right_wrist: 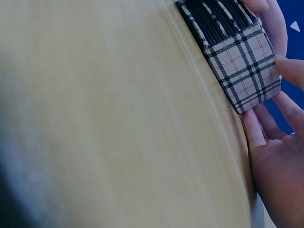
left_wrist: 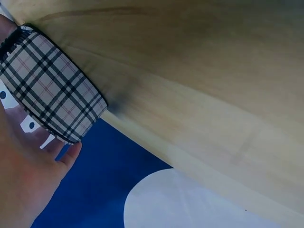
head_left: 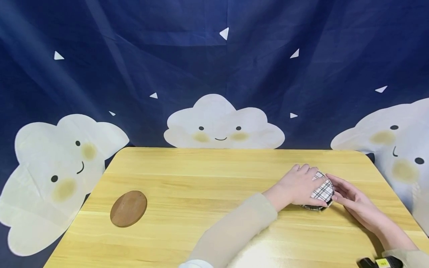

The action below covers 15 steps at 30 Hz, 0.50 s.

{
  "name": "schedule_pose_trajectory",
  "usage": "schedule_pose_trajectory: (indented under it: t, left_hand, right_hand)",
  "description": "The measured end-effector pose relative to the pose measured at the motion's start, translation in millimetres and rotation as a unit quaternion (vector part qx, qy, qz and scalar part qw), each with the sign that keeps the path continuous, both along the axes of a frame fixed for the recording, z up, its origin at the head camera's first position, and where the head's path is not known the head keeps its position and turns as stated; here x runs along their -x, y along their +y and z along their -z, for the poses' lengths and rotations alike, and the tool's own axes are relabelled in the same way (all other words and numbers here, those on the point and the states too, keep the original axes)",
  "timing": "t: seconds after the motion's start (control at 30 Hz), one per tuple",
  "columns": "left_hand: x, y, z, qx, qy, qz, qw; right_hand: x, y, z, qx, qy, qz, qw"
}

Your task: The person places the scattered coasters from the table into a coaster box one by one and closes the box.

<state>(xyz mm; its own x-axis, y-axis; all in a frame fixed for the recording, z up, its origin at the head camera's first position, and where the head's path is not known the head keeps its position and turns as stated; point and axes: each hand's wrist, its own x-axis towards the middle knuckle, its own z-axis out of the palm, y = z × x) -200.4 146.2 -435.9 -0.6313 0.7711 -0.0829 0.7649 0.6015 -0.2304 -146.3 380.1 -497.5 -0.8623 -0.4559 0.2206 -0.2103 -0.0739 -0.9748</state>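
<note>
A round white-and-black plaid case [head_left: 323,190] with black trim is at the right side of the wooden table. My left hand [head_left: 303,186] grips it from the left, with the fingers spread over its top and the thumb along the near edge. My right hand [head_left: 360,206] holds its right edge between thumb and fingertips. In the right wrist view, the plaid face [right_wrist: 247,66] carries thin pink lines beside a black ribbed section [right_wrist: 216,21]. The left wrist view shows the case [left_wrist: 52,85] tilted, partly covering my left fingers.
A flat brown wooden disc [head_left: 129,209] lies on the left of the table [head_left: 207,178]. Behind the table hangs a dark blue cloth [head_left: 187,67] printed with smiling clouds. A black device with a yellow label [head_left: 383,263] is by my right sleeve.
</note>
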Motion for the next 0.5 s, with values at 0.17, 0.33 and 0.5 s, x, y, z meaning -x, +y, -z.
schedule_pose_trajectory:
  t: [0.17, 0.33, 0.5]
  left_hand:
    - [2.2, -9, -2.2, -0.006, -0.006, 0.004, 1.0000]
    - [6.8, -26, -2.3, -0.006, 0.006, 0.009, 0.9999]
    - [10.2, -49, -4.5, -0.005, 0.020, 0.012, 0.9997]
  right_hand:
    - [-0.1, -1, 0.9, 0.001, -0.005, 0.006, 1.000]
    - [-0.1, -1, 0.5, 0.000, -0.011, 0.016, 1.000]
    - [-0.3, -1, 1.4, 0.005, -0.003, 0.011, 1.000]
